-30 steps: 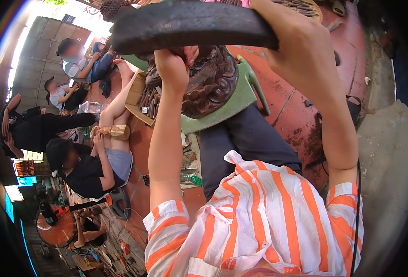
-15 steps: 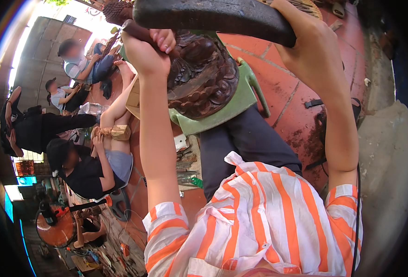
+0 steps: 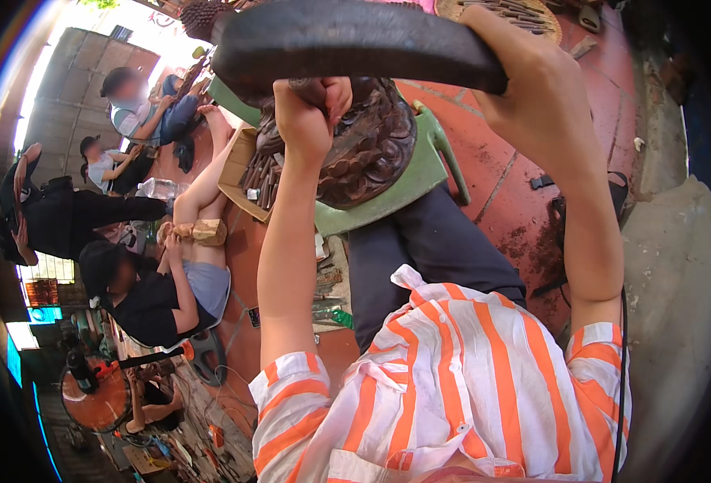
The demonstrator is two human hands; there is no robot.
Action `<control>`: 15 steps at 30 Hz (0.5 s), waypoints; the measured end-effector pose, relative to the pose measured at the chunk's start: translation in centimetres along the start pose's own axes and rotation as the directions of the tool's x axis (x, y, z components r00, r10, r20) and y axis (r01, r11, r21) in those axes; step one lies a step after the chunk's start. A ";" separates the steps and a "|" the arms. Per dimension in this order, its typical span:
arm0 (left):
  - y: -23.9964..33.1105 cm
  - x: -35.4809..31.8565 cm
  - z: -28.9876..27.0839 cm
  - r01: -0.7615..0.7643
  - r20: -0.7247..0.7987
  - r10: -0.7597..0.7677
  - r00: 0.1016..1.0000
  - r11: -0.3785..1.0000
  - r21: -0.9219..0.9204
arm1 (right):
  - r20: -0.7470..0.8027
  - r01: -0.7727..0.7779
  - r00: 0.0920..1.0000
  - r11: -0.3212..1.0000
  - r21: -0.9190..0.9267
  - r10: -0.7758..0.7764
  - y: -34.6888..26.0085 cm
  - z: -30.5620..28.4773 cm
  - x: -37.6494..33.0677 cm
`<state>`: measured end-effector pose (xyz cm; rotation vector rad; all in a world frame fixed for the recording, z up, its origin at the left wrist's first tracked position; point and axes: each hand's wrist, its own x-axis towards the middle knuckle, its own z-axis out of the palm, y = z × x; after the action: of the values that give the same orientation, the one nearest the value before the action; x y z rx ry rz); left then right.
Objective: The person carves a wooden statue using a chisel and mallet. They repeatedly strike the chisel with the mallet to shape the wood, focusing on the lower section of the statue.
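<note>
A dark carved wooden sculpture (image 3: 376, 153) with deep curling relief rests on a green plastic stool (image 3: 444, 149) in front of my legs. My right hand (image 3: 537, 92) is closed around the end of a long, dark wooden mallet (image 3: 355, 44), which stretches leftward across the top of the view. Just below the mallet, my left hand (image 3: 303, 125) is wrapped round the dark handle of a chisel (image 3: 310, 90), over the left part of the carving. The chisel's tip is not visible, and the mallet covers the upper part of the sculpture.
Left of the stool stands a cardboard box (image 3: 236, 157) of chisels. A round tray (image 3: 559, 30) with more chisels lies at the far right. A seated person (image 3: 150, 294) holding a wood piece (image 3: 209, 232) is close on my left; other people are beyond. A black strap (image 3: 545, 181) lies right.
My left hand has moved right and nearer to me with the chisel, uncovering the cardboard box. The mallet has shifted slightly left and lower, now above that hand.
</note>
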<state>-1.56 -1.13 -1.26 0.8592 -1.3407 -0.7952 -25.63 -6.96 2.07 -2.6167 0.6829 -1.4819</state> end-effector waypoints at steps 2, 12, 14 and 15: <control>0.4 0.3 0.2 0.112 -0.144 -0.122 0.982 0.991 -0.077 | 0.023 0.004 1.000 0.995 -0.102 -0.001 0.4 0.6 -0.4; 7.1 -1.4 -7.8 -0.036 0.055 0.123 0.991 0.635 -0.772 | 0.141 -0.228 0.966 0.972 0.052 0.218 1.7 1.0 -3.0; 8.6 -3.7 -10.8 -0.081 -0.042 0.072 0.997 0.720 -0.689 | 0.198 -0.314 0.942 0.923 0.225 0.272 2.2 1.8 -4.9; 8.9 -5.3 -12.4 -0.081 -0.083 0.035 0.996 0.753 -0.653 | 0.244 -0.356 0.926 0.881 0.311 0.288 2.1 2.3 -6.1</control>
<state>10.38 8.56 3.62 0.2701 -0.9116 -1.0884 -27.18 -6.81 -4.58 -2.2052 0.7163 -1.1183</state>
